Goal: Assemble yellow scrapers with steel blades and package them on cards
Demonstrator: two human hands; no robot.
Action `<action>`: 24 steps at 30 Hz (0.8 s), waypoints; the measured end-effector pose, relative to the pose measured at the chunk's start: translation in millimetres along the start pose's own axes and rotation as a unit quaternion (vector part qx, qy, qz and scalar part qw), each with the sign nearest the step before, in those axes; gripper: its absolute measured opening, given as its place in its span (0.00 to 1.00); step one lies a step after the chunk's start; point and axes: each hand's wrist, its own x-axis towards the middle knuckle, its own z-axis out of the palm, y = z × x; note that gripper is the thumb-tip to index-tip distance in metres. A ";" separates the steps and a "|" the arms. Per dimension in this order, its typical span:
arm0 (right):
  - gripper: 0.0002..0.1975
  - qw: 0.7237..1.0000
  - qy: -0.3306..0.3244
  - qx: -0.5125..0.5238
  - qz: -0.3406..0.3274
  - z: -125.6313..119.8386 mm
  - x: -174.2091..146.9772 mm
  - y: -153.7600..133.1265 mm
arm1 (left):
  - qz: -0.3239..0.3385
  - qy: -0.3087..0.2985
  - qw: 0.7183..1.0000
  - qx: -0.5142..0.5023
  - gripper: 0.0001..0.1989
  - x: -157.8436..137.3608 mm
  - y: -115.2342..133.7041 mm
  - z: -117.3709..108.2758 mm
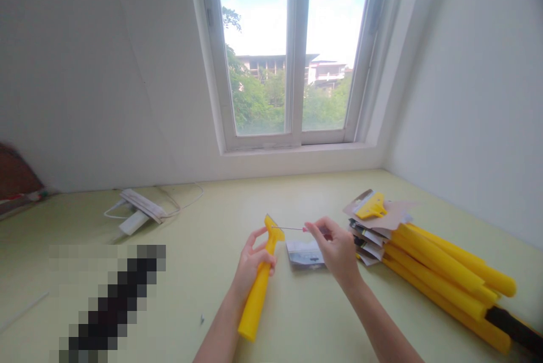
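Note:
A yellow scraper (259,289) with a thick handle is tilted over the table, its narrow head pointing away from me. My left hand (252,258) is wrapped round it just below the head. In my right hand (335,244) is a screwdriver, its thin metal shaft (291,229) reaching left so that the tip meets the scraper's head. The screwdriver's handle is mostly hidden by my fingers. Below the shaft, a small clear packet (303,255) lies on the table, partly behind my right hand.
Several yellow scrapers (445,272) with cardboard covers are stacked at the right. A white power strip (142,204) with cables lies at the back left. A small metal piece (202,319) lies near my left forearm. A window (294,57) is set in the wall ahead.

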 end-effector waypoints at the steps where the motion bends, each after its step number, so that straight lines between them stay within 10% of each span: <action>1: 0.13 1.000 0.000 0.010 -0.004 0.1 0.6 0.0 | 0.000 -0.001 1.000 0.000 0.32 -0.1 -0.2 0.1; 24: 0.06 0.995 -0.008 0.034 -0.090 1.3 -0.6 -1.7 | 0.012 0.006 1.000 -0.010 0.33 4.4 -2.4 -6.9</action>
